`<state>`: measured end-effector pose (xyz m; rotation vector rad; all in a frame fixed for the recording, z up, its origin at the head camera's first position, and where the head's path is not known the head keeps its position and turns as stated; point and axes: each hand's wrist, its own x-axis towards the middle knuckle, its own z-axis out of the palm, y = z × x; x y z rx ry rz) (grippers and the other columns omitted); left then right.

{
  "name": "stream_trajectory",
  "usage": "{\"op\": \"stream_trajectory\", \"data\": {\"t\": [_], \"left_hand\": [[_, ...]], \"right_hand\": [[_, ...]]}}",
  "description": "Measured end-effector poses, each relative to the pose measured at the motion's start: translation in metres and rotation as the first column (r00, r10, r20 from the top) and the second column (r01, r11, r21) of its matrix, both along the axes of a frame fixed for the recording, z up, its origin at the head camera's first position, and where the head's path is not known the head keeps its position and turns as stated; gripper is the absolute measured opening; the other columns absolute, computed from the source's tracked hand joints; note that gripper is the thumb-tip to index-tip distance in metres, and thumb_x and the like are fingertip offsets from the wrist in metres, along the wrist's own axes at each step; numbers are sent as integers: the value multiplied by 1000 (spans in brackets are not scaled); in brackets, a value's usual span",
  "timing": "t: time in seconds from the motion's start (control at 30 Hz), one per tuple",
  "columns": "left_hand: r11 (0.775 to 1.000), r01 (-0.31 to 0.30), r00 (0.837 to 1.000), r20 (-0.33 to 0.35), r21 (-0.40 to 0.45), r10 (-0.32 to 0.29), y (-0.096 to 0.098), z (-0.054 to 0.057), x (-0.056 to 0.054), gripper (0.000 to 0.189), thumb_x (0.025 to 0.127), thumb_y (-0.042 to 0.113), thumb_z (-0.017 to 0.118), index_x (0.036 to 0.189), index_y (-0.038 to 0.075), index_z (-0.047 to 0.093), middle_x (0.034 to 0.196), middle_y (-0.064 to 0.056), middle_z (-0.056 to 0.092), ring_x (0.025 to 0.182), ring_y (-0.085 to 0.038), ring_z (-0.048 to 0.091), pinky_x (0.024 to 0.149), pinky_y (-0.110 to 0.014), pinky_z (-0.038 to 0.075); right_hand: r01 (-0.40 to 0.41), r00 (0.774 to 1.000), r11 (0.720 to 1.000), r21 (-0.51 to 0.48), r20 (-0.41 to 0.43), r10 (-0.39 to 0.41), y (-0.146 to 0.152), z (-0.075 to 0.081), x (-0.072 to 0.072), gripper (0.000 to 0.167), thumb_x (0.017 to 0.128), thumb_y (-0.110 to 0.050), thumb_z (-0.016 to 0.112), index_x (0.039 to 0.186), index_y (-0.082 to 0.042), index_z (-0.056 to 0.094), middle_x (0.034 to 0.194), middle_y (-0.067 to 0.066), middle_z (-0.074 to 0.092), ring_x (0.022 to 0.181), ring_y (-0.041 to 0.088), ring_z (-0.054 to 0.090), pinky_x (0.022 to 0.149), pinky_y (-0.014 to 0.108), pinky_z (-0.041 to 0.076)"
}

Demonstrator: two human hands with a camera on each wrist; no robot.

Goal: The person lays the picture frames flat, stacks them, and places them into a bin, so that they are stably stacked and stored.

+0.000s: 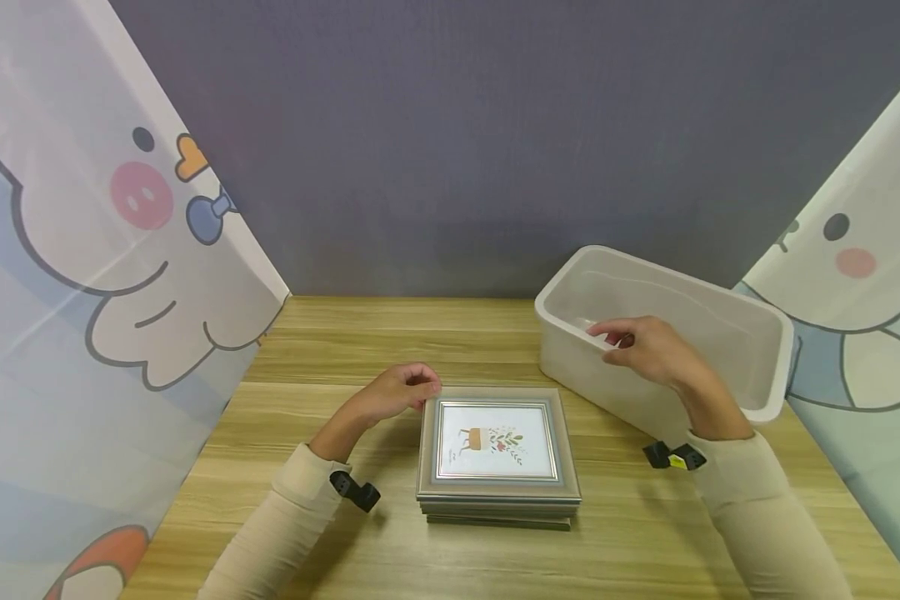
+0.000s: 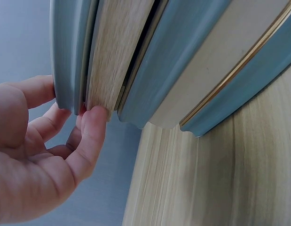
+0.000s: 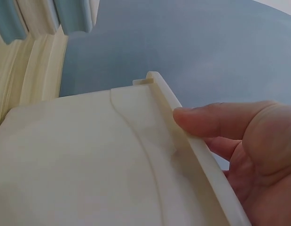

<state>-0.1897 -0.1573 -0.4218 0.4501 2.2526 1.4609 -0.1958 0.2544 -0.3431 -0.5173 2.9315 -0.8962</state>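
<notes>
A stack of picture frames (image 1: 500, 492) lies on the table, the top one showing a print of an animal with flowers. At its far left corner my left hand (image 1: 397, 392) pinches the top frame. In the left wrist view the thumb is on the face of the top frame (image 2: 67, 56), and a fingertip (image 2: 96, 110) reaches its wooden-looking back. To the right stands a white plastic bin (image 1: 592, 367). My right hand (image 1: 648, 350) grips its near rim, thumb (image 3: 201, 120) on the rim's outer side and the other fingers on the inner side.
The wood-grain table (image 1: 360, 333) runs back to a dark grey wall (image 1: 450, 150). Panels with cartoon animals (image 1: 82, 208) flank it on the left and right. The bin sits close to the right panel, a short way from the stack.
</notes>
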Motion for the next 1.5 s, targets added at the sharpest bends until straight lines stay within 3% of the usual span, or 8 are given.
{"op": "stream_trajectory", "data": {"t": [0.73,0.97,1.23,1.5], "left_hand": [[1000,8,1000,9,0,-8,0,0,-1,21,103,20,60,114,3,65,102,-4,61,88,-17,58,93,-52,56],[1000,4,1000,8,0,-4,0,-1,-2,22,103,22,61,114,4,66,102,-4,62,90,-17,59,94,-55,55],[1000,-10,1000,8,-14,10,1,0,-2,22,103,24,61,113,5,67,102,-4,63,91,-16,61,90,-48,58],[1000,-14,1000,14,-14,15,1,-1,-3,23,103,24,62,114,5,67,100,-4,63,90,-16,60,91,-51,57]], "right_hand": [[-157,983,982,-103,76,165,-40,-1,-23,36,86,0,75,121,-5,74,90,7,69,78,14,54,64,22,44],[-199,974,974,-107,91,209,-54,-2,-29,34,87,-1,75,121,-6,75,99,8,72,92,17,60,76,24,49],[-254,958,962,-105,111,265,-69,-3,-35,35,87,-3,74,120,-10,76,105,6,74,100,20,64,86,32,52],[-289,941,949,-122,145,305,-80,-2,-42,36,86,-5,75,121,-12,76,103,5,74,97,19,62,85,33,51]]}}
